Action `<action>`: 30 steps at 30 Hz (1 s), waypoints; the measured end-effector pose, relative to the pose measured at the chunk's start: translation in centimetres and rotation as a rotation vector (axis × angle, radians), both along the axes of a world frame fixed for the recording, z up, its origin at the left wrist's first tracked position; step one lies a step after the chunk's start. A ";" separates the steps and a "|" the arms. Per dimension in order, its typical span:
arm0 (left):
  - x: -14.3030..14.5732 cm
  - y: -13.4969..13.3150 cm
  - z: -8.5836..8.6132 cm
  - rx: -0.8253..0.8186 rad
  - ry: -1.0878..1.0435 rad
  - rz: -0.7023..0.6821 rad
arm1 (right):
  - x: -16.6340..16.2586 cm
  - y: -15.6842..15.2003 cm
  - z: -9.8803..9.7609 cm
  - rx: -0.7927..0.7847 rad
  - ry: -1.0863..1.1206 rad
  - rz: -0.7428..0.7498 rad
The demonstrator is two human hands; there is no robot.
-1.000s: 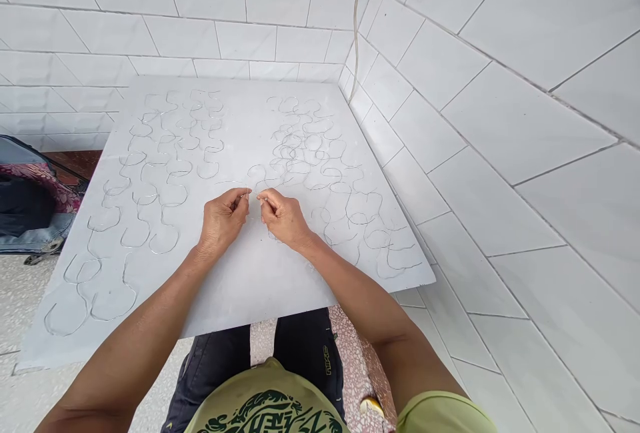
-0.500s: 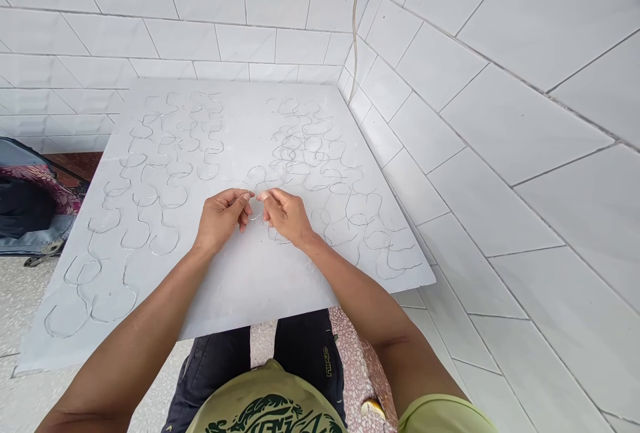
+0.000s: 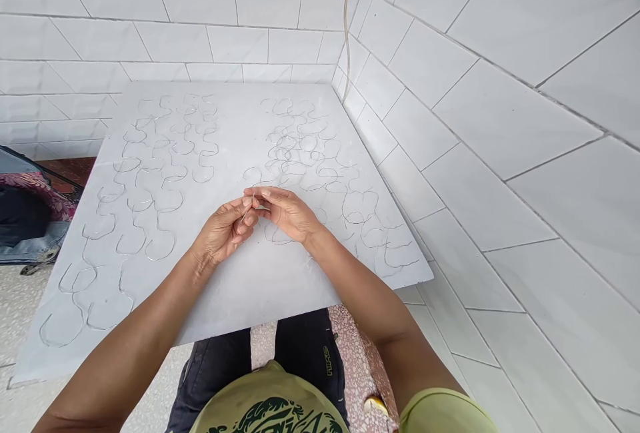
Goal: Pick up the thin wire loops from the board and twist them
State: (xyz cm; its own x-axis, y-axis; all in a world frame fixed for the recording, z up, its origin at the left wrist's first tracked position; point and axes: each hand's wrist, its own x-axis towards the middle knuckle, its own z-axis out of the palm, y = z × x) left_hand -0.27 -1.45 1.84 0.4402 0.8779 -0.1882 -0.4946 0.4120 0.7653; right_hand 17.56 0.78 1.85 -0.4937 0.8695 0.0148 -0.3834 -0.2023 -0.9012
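Left hand (image 3: 225, 228) in a pinching grip, right hand (image 3: 290, 213) at its fingertips (image 3: 247, 201), both forearms (image 3: 155, 303) angled inward.

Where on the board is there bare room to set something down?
The board has a bare strip between the left wires and right wires, and another patch between the left hand, right hand and near edge. Most crowded: the right wires, overlapping beyond the right hand.
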 end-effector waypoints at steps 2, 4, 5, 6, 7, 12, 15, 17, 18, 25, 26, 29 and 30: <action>0.1 -0.1 0.1 -0.008 -0.027 0.006 | -0.3 -0.2 -0.1 -0.006 0.043 0.005; 0.2 -0.2 0.1 -0.027 -0.050 0.006 | -0.7 -0.3 -0.3 -0.003 0.071 0.003; 0.3 -0.3 0.1 -0.041 -0.061 0.004 | -0.9 -0.3 -0.5 -0.002 0.074 -0.012; 0.5 -0.3 0.1 -0.056 -0.073 0.002 | -1.0 -0.4 -0.7 -0.004 0.069 -0.039; 0.6 -0.4 0.2 -0.073 -0.084 -0.003 | -1.1 -0.4 -0.8 -0.007 0.058 -0.073; 1.0 -0.6 0.3 -0.148 -0.092 -0.068 | -1.2 -0.3 -1.1 -0.036 0.042 -0.168; 0.9 -0.4 0.5 -0.135 -0.023 -0.080 | -0.9 -0.3 -0.9 -0.057 0.010 -0.223; 0.7 -0.2 0.6 -0.073 0.065 -0.061 | -0.7 -0.3 -0.9 -0.065 -0.044 -0.283; 0.7 -0.2 0.5 -0.028 0.127 -0.039 | -0.7 -0.3 -0.9 -0.059 -0.068 -0.315; 1.0 -0.7 -0.4 0.344 0.584 0.216 | -0.4 0.3 -1.6 0.021 -0.116 -0.387; 1.0 -0.7 -0.4 0.378 0.624 0.230 | -0.4 0.3 -1.7 0.021 -0.121 -0.382; 0.9 -0.8 -0.5 0.411 0.678 0.227 | -0.2 0.5 -1.8 0.019 -0.139 -0.359; 0.9 -0.8 -0.5 0.403 0.660 0.213 | -0.2 0.5 -1.9 0.014 -0.144 -0.341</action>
